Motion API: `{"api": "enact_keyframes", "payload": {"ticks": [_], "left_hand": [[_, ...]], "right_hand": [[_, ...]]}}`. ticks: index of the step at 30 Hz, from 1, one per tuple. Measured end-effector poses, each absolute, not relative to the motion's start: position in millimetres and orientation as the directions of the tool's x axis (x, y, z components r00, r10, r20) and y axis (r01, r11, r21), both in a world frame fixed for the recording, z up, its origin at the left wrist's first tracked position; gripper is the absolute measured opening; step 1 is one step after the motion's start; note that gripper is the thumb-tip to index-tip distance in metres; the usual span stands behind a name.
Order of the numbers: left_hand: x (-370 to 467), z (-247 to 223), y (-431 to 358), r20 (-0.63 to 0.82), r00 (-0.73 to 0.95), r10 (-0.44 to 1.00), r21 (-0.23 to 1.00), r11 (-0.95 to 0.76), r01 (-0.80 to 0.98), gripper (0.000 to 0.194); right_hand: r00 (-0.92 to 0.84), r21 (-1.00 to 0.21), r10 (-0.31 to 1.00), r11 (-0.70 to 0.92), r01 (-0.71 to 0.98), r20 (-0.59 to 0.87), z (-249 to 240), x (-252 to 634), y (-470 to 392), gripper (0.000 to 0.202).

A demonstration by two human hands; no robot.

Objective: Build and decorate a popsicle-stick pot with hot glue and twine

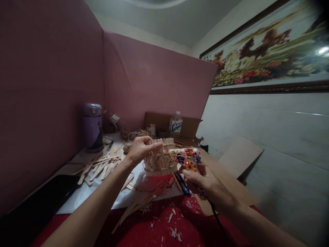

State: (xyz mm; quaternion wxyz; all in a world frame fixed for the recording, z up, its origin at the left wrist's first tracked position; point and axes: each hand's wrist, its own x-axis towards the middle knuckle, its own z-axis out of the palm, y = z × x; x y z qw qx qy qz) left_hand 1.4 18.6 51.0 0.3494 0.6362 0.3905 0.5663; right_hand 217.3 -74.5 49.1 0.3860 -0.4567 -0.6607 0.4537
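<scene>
A round holder of upright wooden craft sticks (160, 163), with twine around its upper and lower parts, is in the middle of the view. My left hand (141, 148) grips its upper left rim, thumb lying across the front. My right hand (200, 178) is wrapped round the handle of a flower-patterned glue gun (186, 156). The gun's nozzle points left, close to the front of the sticks; whether it touches them I cannot tell. Small wooden pieces are on the holder's front by the nozzle. A black cord hangs below my right hand.
Loose sticks (102, 164) lie on white paper at the left, near a purple flask (93, 128). Behind the holder stand a clear bottle (176, 124) and twine. A blue-and-black tool (182, 184) lies below the gun. Wood scraps dot the red cloth (164, 226) in front.
</scene>
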Motion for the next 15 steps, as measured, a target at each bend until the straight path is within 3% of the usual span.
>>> {"api": "enact_keyframes", "payload": {"ticks": [15], "left_hand": [[2.0, 53.8, 15.5, 0.441, 0.047, 0.896, 0.892, -0.443, 0.092, 0.047]], "right_hand": [[-0.237, -0.964, 0.967, 0.148, 0.219, 0.095, 51.1, 216.1, -77.7, 0.038]]}}
